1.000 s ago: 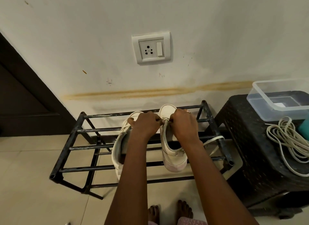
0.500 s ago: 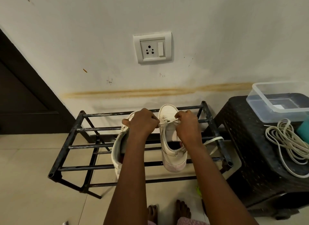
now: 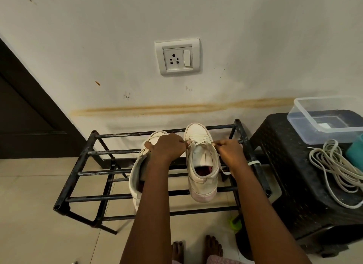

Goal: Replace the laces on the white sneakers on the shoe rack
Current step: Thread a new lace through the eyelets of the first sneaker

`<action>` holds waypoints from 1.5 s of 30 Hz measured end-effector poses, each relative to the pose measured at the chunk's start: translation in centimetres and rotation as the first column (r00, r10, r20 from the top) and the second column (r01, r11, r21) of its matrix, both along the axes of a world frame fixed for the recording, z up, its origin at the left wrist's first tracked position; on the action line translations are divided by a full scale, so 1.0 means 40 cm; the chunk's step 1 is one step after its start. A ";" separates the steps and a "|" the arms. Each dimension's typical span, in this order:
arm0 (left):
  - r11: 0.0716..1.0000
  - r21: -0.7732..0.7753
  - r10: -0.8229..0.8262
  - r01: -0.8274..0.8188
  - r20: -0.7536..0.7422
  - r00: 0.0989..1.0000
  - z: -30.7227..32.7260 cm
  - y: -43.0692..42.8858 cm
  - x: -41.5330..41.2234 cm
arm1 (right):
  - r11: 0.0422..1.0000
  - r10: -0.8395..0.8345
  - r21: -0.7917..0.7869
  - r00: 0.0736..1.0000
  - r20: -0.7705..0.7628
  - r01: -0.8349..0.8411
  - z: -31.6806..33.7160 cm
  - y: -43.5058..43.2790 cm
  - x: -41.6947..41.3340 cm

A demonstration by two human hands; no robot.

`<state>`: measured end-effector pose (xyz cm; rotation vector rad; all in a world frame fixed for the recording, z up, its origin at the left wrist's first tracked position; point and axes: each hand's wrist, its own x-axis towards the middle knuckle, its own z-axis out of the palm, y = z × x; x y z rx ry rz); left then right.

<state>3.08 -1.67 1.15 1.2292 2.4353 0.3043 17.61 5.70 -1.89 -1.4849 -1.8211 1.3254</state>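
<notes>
Left forearm hides much of one white leather sneaker (image 3: 135, 171) on the black metal-bar shoe rack (image 3: 78, 173). Just beside it stands the second white sneaker (image 3: 202, 171). Left hand (image 3: 169, 145) and right hand (image 3: 228, 151) each pinch its white lace (image 3: 198, 143). Farther right, a clear plastic tub (image 3: 306, 124), cut by the frame edge; contents indistinct.

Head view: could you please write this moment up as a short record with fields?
rack: black shoe rack by the wall
worked sneaker: white, on the top bars, toe to the wall
other sneaker: beside it, partly behind left forearm
left hand: pinches the lace
right hand: pinches the lace, opposite side
stool: holds white cord bundle, clear tub
</notes>
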 end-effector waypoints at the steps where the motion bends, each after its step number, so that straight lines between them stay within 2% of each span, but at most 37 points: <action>1: 1.000 -0.002 0.000 0.000 0.016 1.000 -0.001 0.002 0.006 | 0.999 -0.031 -0.012 0.999 -0.022 0.030 -0.005 0.000 -0.003; 4: 0.999 0.026 0.025 -0.027 0.081 0.996 -0.016 0.004 0.007 | 0.993 -0.117 -0.019 0.992 -0.054 0.116 -0.011 0.003 -0.012; 8: 0.994 0.093 0.043 -0.058 0.162 0.986 -0.014 0.003 0.003 | 0.992 -0.107 0.068 0.993 0.060 0.102 -0.009 0.006 -0.020; 12: 0.991 0.115 0.054 -0.074 0.169 0.984 -0.013 0.002 0.003 | 0.983 -0.161 0.102 0.982 0.096 0.151 -0.016 0.013 -0.015; 14: 0.988 0.123 0.075 -0.094 0.155 0.985 -0.020 0.003 -0.004 | 0.981 -0.179 0.097 0.980 0.085 0.170 -0.021 0.018 -0.013; 18: 0.993 0.067 0.096 -0.098 0.033 0.995 -0.020 0.005 -0.004 | 0.981 -0.164 0.122 0.982 0.099 0.151 -0.024 0.022 -0.013; 23: 0.995 0.079 0.066 -0.068 0.026 0.997 -0.010 -0.001 -0.002 | 0.988 -0.101 0.129 0.985 0.139 0.083 -0.020 0.028 -0.001; 30: 0.996 0.016 0.086 -0.086 -0.018 0.996 -0.028 0.009 0.001 | 0.954 -0.149 0.290 0.963 0.224 0.080 -0.025 0.020 -0.002; 34: 0.997 -0.047 0.056 -0.057 -0.022 0.998 -0.037 0.011 -0.005 | 0.951 -0.147 0.301 0.957 0.252 0.067 -0.023 0.027 0.005; 38: 0.994 0.060 0.093 -0.093 -0.006 0.996 -0.022 0.011 0.008 | 0.936 -0.258 0.334 0.867 0.426 0.114 -0.027 0.030 0.019; 40: 0.985 0.141 0.102 -0.104 0.021 0.995 -0.014 0.013 0.014 | 0.957 -0.244 0.249 0.871 0.425 0.147 -0.024 0.028 0.020; 41: 0.980 0.168 0.103 -0.106 0.025 0.994 -0.010 0.015 0.016 | 0.976 -0.206 0.153 0.897 0.391 0.157 -0.021 0.028 0.017; 43: 0.974 0.200 0.099 -0.106 0.044 0.994 -0.005 0.019 0.018 | 0.992 -0.098 -0.044 0.954 0.284 0.115 -0.014 0.028 0.010; 45: 0.971 0.217 0.091 -0.104 0.066 0.994 -0.002 0.021 0.020 | 0.986 -0.040 -0.152 0.982 0.184 0.069 0.000 0.022 -0.003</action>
